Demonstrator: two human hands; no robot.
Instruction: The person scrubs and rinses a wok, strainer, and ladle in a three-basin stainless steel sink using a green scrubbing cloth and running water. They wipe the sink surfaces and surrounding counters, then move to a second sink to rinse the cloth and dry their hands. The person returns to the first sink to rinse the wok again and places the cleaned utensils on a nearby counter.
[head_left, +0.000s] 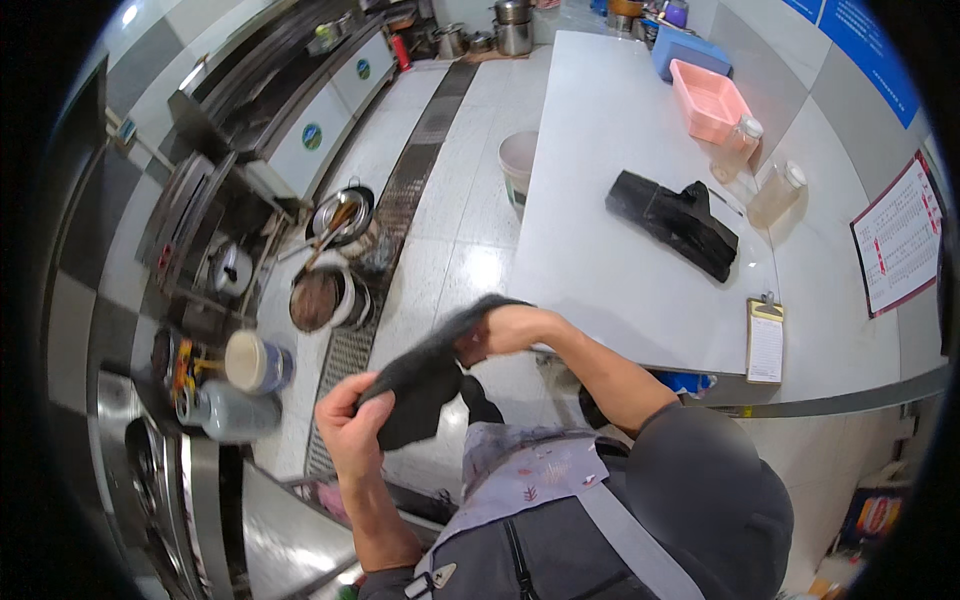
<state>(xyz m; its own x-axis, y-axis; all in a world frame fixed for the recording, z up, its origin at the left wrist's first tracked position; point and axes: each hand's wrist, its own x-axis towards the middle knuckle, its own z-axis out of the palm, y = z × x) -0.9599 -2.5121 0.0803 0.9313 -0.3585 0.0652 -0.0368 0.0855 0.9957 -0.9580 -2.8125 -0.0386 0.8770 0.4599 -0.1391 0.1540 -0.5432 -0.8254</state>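
Observation:
A piece of black cloth (420, 375) is stretched between my two hands above the tiled floor, in front of my apron. My left hand (356, 420) grips its near left end, with the thumb on top. At its other end, beside the white table's corner, my right hand (506, 330) holds it bunched; those fingers are partly hidden. Part of the cloth hangs below and looks blurred. More folded black cloth (675, 221) lies on the white table (585, 255), apart from my hands.
Clear jars (776, 195), a pink basket (709, 101) and a clipboard (765, 341) are along the table's wall side. A white bucket (517, 161) stands beside the table. Pots, a gas cylinder (240, 411) and a lidded tub (259, 362) stand left, near a floor drain grate (349, 360).

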